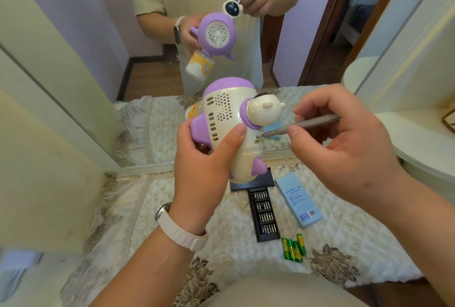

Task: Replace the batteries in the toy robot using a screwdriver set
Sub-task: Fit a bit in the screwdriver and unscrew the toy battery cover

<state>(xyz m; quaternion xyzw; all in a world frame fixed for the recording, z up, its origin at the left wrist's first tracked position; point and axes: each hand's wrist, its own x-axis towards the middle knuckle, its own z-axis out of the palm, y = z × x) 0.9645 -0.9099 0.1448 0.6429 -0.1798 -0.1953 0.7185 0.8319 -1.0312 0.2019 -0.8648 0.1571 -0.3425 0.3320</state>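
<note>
Toy robot gripped by left hand; right hand pinches screwdriver; box print illegible.

Left hand curled in a grip, right hand pinching.

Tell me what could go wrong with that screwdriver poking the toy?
1. The thin grey metal screwdriver could slip off the tiny screw and jab the thumb of the left hand, resting close by on the cream-and-purple plastic toy robot.
2. The toy is held in the air, so a loosened screw might drop onto the patterned quilted cloth and vanish.
</note>
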